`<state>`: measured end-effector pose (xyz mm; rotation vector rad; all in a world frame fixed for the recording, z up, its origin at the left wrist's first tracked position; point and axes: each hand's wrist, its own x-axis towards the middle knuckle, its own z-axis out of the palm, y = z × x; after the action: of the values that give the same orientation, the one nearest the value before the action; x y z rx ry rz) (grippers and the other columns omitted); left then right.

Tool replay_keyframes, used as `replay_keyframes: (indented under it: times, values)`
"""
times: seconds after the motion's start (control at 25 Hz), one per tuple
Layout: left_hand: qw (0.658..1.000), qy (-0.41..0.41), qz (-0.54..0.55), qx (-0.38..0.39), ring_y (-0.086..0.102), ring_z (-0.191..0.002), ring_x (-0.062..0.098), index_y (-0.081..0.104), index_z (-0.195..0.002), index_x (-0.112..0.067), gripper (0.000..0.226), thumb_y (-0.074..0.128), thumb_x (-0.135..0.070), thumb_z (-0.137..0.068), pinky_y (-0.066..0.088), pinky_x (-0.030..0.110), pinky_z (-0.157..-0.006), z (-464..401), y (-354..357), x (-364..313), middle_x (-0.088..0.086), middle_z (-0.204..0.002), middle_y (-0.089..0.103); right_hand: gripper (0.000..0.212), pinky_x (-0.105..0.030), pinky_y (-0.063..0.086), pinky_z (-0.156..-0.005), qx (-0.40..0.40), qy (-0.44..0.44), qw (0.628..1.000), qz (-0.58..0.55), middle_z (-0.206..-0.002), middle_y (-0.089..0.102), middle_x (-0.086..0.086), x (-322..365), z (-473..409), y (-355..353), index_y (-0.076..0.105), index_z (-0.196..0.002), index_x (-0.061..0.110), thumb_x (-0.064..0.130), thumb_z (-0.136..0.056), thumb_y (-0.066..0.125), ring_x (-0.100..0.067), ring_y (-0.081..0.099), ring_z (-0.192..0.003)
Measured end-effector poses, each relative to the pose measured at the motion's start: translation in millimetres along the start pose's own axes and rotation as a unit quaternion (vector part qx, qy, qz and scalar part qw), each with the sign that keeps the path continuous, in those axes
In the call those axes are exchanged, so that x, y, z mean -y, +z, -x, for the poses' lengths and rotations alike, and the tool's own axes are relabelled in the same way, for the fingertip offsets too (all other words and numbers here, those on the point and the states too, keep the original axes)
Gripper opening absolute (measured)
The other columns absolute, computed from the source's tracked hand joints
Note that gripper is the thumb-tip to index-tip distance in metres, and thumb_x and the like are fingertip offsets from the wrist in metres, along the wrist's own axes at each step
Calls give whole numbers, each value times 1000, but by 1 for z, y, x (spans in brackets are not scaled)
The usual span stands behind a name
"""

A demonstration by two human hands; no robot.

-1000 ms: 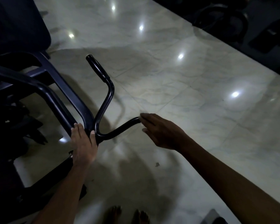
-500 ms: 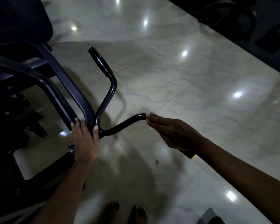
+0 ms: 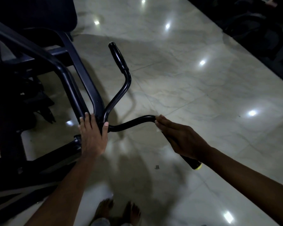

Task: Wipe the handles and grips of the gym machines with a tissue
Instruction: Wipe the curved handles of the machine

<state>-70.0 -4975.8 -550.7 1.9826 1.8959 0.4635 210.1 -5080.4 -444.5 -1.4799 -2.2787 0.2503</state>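
The left hand (image 3: 92, 137) clamps the machine's frame junction (image 3: 99, 110), probably to steady it, while the right hand (image 3: 180, 137) has its fingers (image 3: 162, 121) curled around the near grip (image 3: 192, 163), a sliver of white tissue (image 3: 158, 129) peeking out underneath, and the far grip (image 3: 118, 57) stands untouched.

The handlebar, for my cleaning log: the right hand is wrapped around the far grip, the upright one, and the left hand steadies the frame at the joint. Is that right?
Not quite. In the head view the right hand is wrapped around the near grip; the far grip stands untouched. The left hand does steady the frame at the joint.
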Motion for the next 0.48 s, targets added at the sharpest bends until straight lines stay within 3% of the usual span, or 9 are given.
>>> replay_keyframes:
  times: [0.12, 0.28, 0.36, 0.48]
  values:
    - [1000, 1, 6, 2, 4, -147, 38, 25, -148, 0, 80, 25, -56, -91, 4, 51, -118, 4, 0, 2, 20, -158, 13, 38, -35, 47, -100, 18, -33, 999, -2, -143, 46, -9, -6, 11, -8, 54, -132, 3, 7, -93, 51, -17, 40, -135]
    - [1000, 1, 3, -2, 5, -146, 38, 26, -148, 0, 79, 25, -55, -91, 3, 52, -117, 5, 0, 0, 20, -158, 14, 39, -32, 47, -100, -14, 41, 998, -46, -142, 47, -9, 0, 10, -6, 53, -132, 4, 16, -96, 46, -18, 44, -132]
    - [1000, -1, 3, 1, 5, -147, 38, 26, -148, 0, 80, 24, -55, -91, 2, 52, -117, 5, 0, 0, 20, -158, 14, 39, -26, 42, -104, -6, 30, 998, -47, -143, 46, -9, 0, 10, -3, 52, -133, 4, 12, -96, 47, -15, 40, -134]
    - [1000, -1, 2, 4, 4, -146, 38, 26, -148, 1, 80, 25, -55, -91, 2, 52, -117, 4, 0, 0, 20, -158, 14, 39, -27, 44, -104, -13, 43, 994, -101, -141, 48, -6, -3, 19, -10, 54, -132, 6, 20, -97, 44, -13, 43, -132]
